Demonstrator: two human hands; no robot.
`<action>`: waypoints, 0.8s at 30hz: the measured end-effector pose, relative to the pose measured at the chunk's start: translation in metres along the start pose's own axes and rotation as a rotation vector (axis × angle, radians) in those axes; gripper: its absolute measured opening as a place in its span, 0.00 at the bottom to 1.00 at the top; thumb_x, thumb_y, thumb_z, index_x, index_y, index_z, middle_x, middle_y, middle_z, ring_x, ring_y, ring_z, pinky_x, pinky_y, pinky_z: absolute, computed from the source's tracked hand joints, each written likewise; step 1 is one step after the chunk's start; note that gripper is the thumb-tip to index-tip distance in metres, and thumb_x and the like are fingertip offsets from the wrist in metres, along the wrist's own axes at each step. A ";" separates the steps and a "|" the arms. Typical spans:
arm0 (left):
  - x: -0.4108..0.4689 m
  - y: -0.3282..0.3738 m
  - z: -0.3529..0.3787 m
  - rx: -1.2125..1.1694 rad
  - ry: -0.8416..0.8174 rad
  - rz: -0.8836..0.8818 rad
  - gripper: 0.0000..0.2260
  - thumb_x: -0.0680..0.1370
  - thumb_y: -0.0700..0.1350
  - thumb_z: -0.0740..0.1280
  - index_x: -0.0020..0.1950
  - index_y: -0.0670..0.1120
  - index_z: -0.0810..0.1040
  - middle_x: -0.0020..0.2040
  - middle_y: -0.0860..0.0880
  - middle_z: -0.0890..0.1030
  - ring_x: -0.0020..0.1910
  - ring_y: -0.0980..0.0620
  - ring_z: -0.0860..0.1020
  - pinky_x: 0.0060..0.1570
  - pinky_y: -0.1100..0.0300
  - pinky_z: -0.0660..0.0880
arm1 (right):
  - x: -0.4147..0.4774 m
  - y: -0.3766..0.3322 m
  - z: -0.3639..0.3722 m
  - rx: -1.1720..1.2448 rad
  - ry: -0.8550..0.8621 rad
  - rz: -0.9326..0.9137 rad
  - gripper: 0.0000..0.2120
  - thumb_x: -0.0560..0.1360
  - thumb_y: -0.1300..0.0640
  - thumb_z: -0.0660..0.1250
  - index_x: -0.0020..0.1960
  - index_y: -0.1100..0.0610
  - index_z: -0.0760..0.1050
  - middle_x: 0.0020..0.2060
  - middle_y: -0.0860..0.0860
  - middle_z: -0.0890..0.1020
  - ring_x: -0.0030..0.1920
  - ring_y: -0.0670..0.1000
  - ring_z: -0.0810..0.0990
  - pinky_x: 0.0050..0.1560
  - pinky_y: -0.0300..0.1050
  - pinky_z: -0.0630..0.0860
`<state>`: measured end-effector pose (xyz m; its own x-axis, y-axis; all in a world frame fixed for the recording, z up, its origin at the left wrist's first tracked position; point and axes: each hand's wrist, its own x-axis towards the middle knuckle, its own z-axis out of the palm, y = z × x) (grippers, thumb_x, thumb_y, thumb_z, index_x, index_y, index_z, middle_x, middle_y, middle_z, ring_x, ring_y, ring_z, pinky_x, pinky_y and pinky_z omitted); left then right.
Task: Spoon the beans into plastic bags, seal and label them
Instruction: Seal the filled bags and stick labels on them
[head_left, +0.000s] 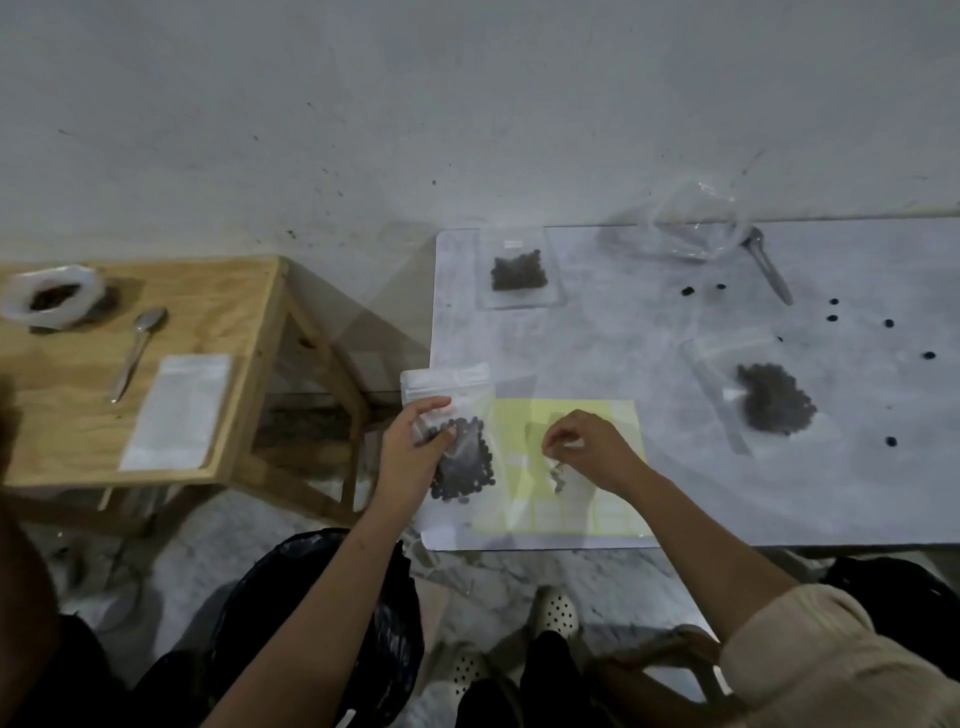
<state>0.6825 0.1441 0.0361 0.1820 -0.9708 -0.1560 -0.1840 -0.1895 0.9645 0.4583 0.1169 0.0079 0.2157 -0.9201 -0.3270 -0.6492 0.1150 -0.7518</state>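
- Nearest us, a soft beige sleeve (810, 649) bunches on our right arm, and the bare forearm reaches forward over the near edge of the white marbled table (623, 322)
- Our right hand (587, 447) hangs palm down over the flat yellow label sheet (582, 413), fingers curled in, thumb and fingertips pinching a small white label (574, 442) that is too blurred to read
- Our left hand (410, 447) grips a clear glossy plastic bag (452, 384) round its middle, thumb across the front; the bag stands tilted at the table's near left corner, with a white zip strip on top
- Round dark beans (467, 467) pool in the bag's lower half, just beside the yellow sheet
- Farther back on the table we see a flat labelled bag (519, 267) of beans, and to the right a second filled bag (769, 397), a metal spoon (769, 270) and scattered loose beans (832, 318)
- On the plywood side table (67, 415) to our left lie a white tub (52, 296) of beans, another spoon (137, 353) and a stack of empty bags (179, 410)
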 end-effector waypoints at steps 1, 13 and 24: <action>0.001 0.002 0.002 -0.001 -0.010 0.009 0.11 0.75 0.31 0.66 0.56 0.39 0.76 0.51 0.51 0.77 0.41 0.71 0.77 0.36 0.73 0.74 | 0.000 -0.001 -0.001 0.064 0.030 0.030 0.09 0.72 0.65 0.68 0.37 0.53 0.77 0.40 0.49 0.79 0.40 0.44 0.76 0.39 0.25 0.70; 0.009 0.042 0.019 -0.049 -0.197 0.102 0.19 0.75 0.34 0.68 0.62 0.51 0.74 0.61 0.56 0.75 0.59 0.60 0.74 0.53 0.66 0.75 | 0.002 -0.082 -0.040 0.405 0.238 -0.168 0.06 0.73 0.65 0.68 0.45 0.57 0.81 0.39 0.51 0.82 0.36 0.39 0.79 0.40 0.31 0.75; 0.006 0.070 0.034 -0.290 -0.252 0.027 0.26 0.71 0.25 0.66 0.64 0.48 0.74 0.59 0.47 0.78 0.55 0.57 0.79 0.55 0.61 0.75 | 0.003 -0.113 -0.045 0.320 0.413 -0.116 0.06 0.67 0.62 0.74 0.42 0.56 0.80 0.35 0.47 0.81 0.36 0.41 0.79 0.41 0.27 0.75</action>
<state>0.6384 0.1199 0.0950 -0.0690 -0.9874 -0.1425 0.1016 -0.1491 0.9836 0.4996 0.0848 0.1177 -0.0743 -0.9969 -0.0269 -0.3698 0.0526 -0.9276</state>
